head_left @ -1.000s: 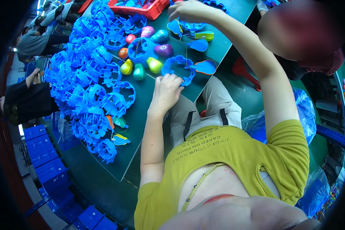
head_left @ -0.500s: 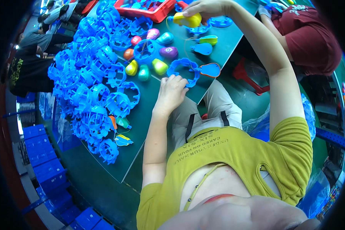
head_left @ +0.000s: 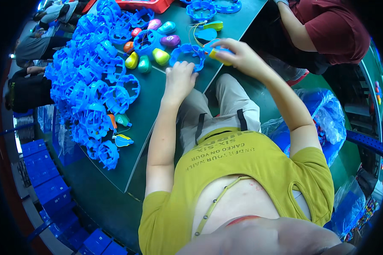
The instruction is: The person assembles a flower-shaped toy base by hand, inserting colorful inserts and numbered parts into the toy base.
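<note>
Blue plastic is almost everywhere on the dark green table (head_left: 151, 106). The left hand (head_left: 179, 78) lies flat with its fingers open, and its fingertips press on the near edge of a blue plastic ring with bumpy crown-like sides (head_left: 187, 55). This ring sits on the table at its near right edge, just in front of the person. The right hand (head_left: 238, 55) is closed around a small yellow and blue plastic piece (head_left: 217, 52) and holds it right at the right side of the ring, touching it or just beside it; I cannot tell which.

To the left of the ring lie little egg-shaped plastic shells in many colours. There is a green one (head_left: 160, 56), a yellow one (head_left: 132, 60), a darker green one (head_left: 144, 64), a purple one (head_left: 171, 40), an orange one (head_left: 129, 46), a pink one (head_left: 154, 24) and a light teal one (head_left: 167, 27). Another blue ring (head_left: 148, 40) sits among them.

Farther left is a big pile of the same blue rings (head_left: 93, 85), running along the left side of the table from far to near. A red plastic tray (head_left: 151, 5) is at the far edge.

Another person in a dark red shirt (head_left: 332, 29) sits to the far right. A blue plastic bag (head_left: 323, 119) is on the right, beside the person's arm. Blue crates (head_left: 40, 161) stand on the floor at the near left.
</note>
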Motion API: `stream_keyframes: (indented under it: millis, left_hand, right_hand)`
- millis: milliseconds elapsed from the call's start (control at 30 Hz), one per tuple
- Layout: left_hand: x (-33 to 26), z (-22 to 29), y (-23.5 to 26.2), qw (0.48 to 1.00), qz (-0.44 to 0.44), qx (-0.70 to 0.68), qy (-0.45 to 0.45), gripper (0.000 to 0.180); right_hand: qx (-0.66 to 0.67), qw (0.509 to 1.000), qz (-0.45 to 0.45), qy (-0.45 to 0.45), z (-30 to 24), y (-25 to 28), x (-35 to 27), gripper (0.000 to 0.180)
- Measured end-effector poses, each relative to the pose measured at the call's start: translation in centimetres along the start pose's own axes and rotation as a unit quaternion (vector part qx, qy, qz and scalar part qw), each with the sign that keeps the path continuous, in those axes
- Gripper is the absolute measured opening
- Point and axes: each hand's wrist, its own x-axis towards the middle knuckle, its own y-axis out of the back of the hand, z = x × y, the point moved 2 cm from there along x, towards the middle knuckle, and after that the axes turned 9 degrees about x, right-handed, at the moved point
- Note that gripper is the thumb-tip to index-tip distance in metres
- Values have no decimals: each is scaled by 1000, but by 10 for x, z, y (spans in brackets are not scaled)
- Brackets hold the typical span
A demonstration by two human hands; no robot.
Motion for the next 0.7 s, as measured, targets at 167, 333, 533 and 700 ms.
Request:
stream_keyframes:
  millis: [167,333,533,700]
  left_hand:
    - [-1,0,1,1000,-16,9,-1,25]
    - [-2,-1,0,1000,-19,8,4,25]
    - [1,-4,2,999,-39,2,-5,23]
    - [4,-3,4,999,-39,3,-12,22]
  right_hand:
    - [-225,957,81,162,5,-38,-11,34]
    - [-289,941,55,166,-1,-38,-6,35]
    - [-280,941,16,187,-8,-32,-1,32]
    - [-252,949,60,179,-3,-37,-4,29]
